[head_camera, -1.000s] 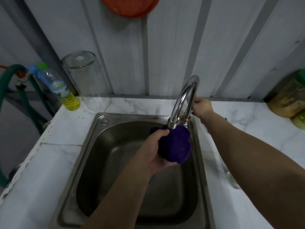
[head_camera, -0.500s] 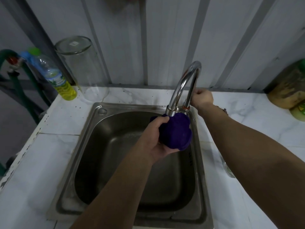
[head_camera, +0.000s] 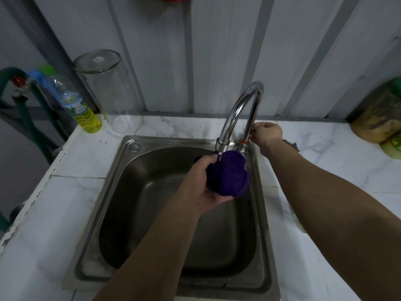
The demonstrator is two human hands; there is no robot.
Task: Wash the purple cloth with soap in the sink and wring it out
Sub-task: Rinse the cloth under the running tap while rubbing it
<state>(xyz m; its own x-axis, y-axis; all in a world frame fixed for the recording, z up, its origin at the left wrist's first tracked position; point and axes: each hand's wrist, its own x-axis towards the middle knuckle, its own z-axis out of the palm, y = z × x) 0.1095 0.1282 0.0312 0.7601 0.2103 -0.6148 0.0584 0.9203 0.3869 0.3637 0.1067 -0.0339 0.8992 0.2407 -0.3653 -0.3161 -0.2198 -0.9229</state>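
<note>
My left hand [head_camera: 202, 183] grips the bunched purple cloth [head_camera: 227, 173] over the steel sink [head_camera: 112, 177], right under the spout of the curved chrome tap [head_camera: 238, 109]. The cloth touches the spout's mouth. My right hand [head_camera: 265, 133] is closed around the tap handle behind the tap's base; the handle itself is hidden by my fingers. A bottle of yellow liquid soap [head_camera: 83, 111] stands on the counter at the back left.
An upturned clear glass jar [head_camera: 108, 90] stands beside the soap bottle. A green hose [head_camera: 32, 118] runs down at the far left. A brownish container [head_camera: 377, 114] sits at the back right on the white marble counter [head_camera: 325, 161]. Corrugated wall behind.
The view has tilted down a little. My left hand has brought the cloth slightly closer under the spout. My right hand stays on the tap handle.
</note>
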